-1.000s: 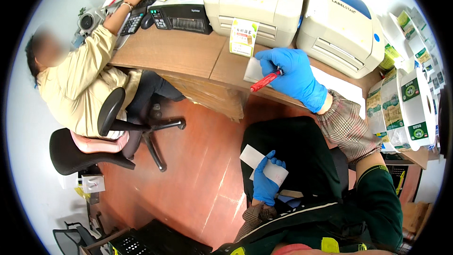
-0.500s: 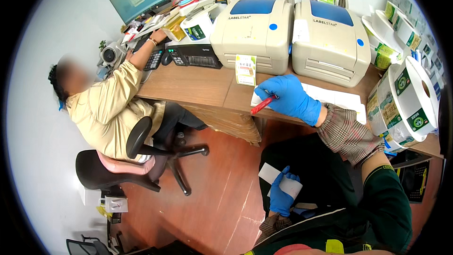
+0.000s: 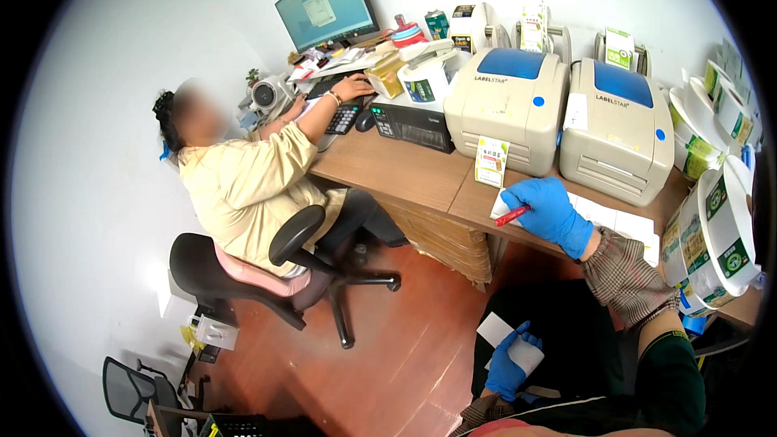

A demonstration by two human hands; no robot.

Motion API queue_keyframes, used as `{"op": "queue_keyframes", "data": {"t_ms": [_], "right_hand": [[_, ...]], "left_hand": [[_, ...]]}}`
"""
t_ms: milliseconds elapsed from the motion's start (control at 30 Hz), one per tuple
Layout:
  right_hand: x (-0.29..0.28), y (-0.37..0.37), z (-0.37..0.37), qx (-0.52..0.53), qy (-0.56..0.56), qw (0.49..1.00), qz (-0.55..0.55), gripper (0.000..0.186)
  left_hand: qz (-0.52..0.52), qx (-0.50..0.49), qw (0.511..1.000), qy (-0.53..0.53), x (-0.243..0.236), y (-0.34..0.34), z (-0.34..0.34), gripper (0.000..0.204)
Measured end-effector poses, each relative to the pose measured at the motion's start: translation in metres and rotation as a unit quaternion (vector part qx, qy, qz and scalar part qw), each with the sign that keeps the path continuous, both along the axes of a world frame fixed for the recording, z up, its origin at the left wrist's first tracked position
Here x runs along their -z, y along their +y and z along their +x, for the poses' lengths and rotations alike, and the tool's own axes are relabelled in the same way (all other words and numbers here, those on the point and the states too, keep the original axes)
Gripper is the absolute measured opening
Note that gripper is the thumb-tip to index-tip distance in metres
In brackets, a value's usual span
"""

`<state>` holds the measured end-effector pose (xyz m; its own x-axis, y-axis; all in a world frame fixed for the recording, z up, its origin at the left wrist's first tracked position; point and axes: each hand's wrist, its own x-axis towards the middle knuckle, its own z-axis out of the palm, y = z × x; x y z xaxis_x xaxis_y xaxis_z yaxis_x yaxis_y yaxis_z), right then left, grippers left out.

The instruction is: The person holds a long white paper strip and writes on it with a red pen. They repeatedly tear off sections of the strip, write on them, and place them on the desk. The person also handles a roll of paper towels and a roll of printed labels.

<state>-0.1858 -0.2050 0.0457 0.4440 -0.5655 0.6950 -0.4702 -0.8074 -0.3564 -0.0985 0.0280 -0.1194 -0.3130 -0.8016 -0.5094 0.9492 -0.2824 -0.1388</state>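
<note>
Printers (image 3: 506,109) and apparently paper (image 3: 617,218) on desk (image 3: 396,168)

A slim red pen (image 3: 513,215) is held aslant right of the frame's centre, its visible end pointing down-left. White slips (image 3: 494,329), partly covered, are held tilted in the lower right, one jutting toward the upper left.

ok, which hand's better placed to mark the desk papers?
Probably the right hand: it has the red pen near the papers; the left hand is farther off, holding white slips.
</note>
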Motion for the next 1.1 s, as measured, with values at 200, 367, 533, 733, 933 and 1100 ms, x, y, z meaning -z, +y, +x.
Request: {"op": "queue_keyframes", "data": {"t_ms": [200, 367, 533, 733, 933, 1100], "right_hand": [[0.003, -0.005, -0.001, -0.003, 0.005, 1.0, -0.022, 0.019], [-0.002, -0.002, -0.003, -0.01, -0.015, 1.0, -0.021, 0.023], [0.005, -0.009, -0.006, -0.014, 0.013, 0.999, -0.035, 0.018], [0.01, -0.01, -0.015, -0.008, 0.054, 0.998, -0.033, 0.014], [0.008, -0.008, 0.001, -0.024, 0.054, 0.998, -0.032, 0.02], [0.007, -0.007, -0.012, -0.015, 0.051, 0.998, -0.026, 0.017]], "left_hand": [[-0.012, 0.004, 1.0, 0.026, 0.007, -0.002, 0.0, 0.033], [-0.035, 0.001, 0.999, 0.03, 0.008, -0.004, -0.002, 0.034], [-0.034, 0.005, 0.999, -0.013, 0.009, -0.001, -0.004, 0.034], [0.036, -0.007, 0.997, -0.063, -0.014, -0.005, -0.013, 0.033], [0.018, -0.033, 0.998, -0.053, -0.012, 0.0, -0.001, 0.035], [0.015, -0.017, 0.999, -0.029, -0.016, -0.002, -0.008, 0.034]]}}
